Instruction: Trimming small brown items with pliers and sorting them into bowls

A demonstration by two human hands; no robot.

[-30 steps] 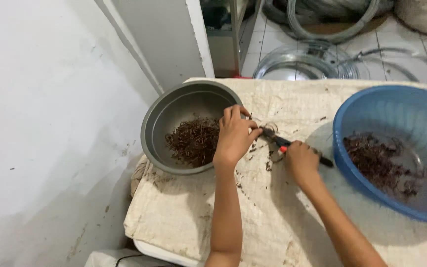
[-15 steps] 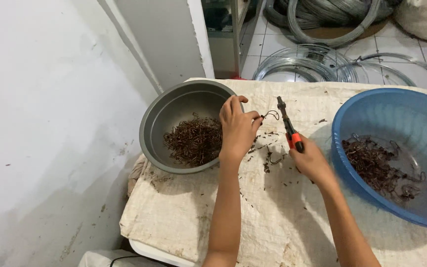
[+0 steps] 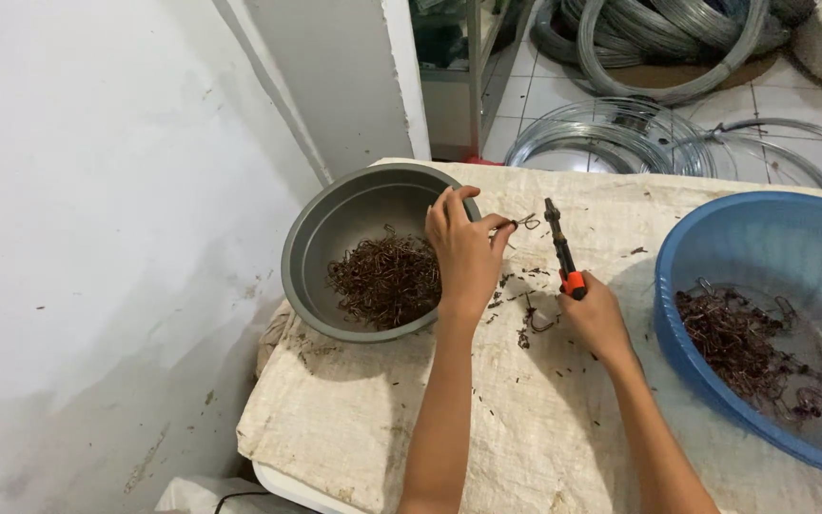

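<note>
My left hand point(image 3: 463, 249) pinches a small rusty wire hook point(image 3: 526, 222) at the rim of a grey metal bowl point(image 3: 325, 238) that holds a heap of rusty hooks point(image 3: 382, 279). My right hand point(image 3: 596, 317) grips pliers point(image 3: 559, 246) with an orange-and-black handle, their jaws pointing up and away, close beside the hook. A few loose rusty bits point(image 3: 530, 319) lie on the cloth between my hands. A blue plastic basin point(image 3: 715, 228) at the right holds more rusty hooks point(image 3: 744, 338).
A stained beige cloth point(image 3: 354, 419) covers the table. A white wall stands at the left. Coils of grey steel wire point(image 3: 668, 57) lie on the tiled floor beyond the table's far edge, with a shelf behind.
The pliers have swung from lying flat across the cloth to pointing upward beside the hook. My right hand shifted slightly; my left hand still pinches the hook near the bowl.
</note>
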